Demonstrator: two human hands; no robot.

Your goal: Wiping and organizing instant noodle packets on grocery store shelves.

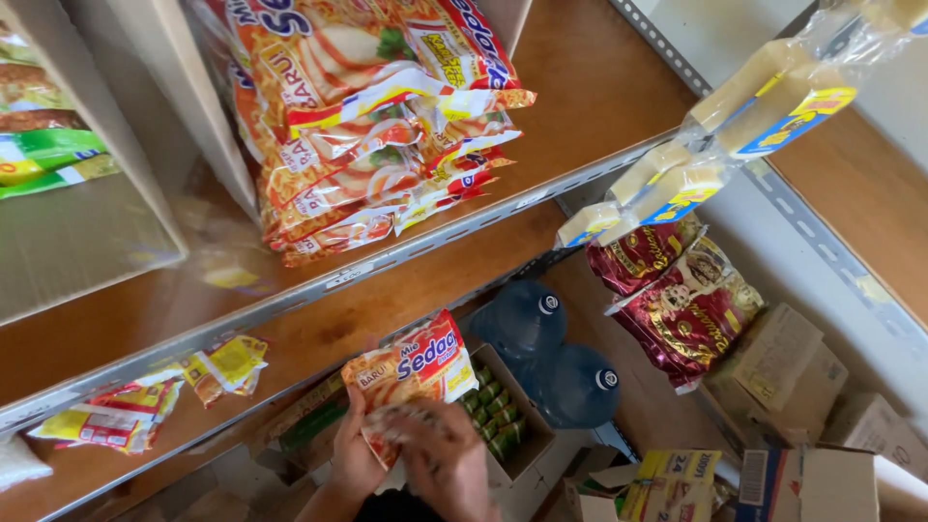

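Observation:
My left hand (356, 454) grips the lower left edge of an orange and red noodle packet (416, 367) and holds it up in front of the lower shelf. My right hand (447, 462) covers the packet's bottom edge, its fingers closed over it and blurred. A stack of the same noodle packets (377, 135) lies on the upper wooden shelf (580, 87), well above both hands. Below the held packet sits an open carton (522, 454) with several small green packets inside.
Two blue water jugs (551, 353) stand on the floor to the right. Dark red snack bags (677, 300) and strips of yellow sachets (735, 116) hang at right. Cardboard boxes (802, 377) crowd the floor. Small yellow packets (126, 406) lie on the lower shelf, left.

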